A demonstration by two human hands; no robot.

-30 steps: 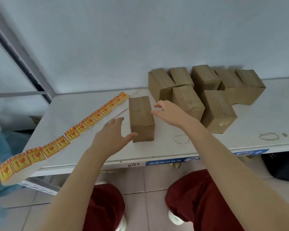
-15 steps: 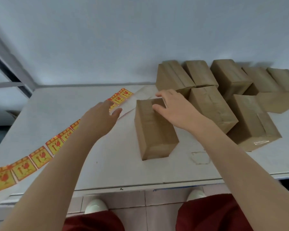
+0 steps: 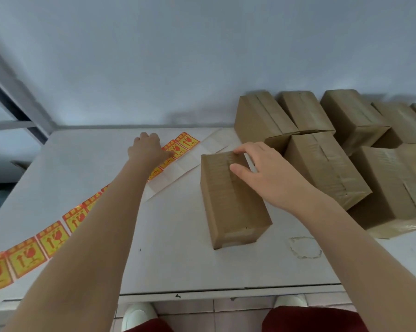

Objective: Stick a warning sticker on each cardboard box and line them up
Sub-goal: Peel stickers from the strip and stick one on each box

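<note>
- The lone box sits mid-frame on the white tabletop, taped top facing up, just apart from the other boxes bunched at the upper right.
- The right hand holds it at the far end, fingers curled over the top edge and thumb flat on top.
- The left hand is down on the sticker strip, which runs from the lower left up toward the centre. Can't tell if its fingers are pinching anything, since the hand hides them.
</note>
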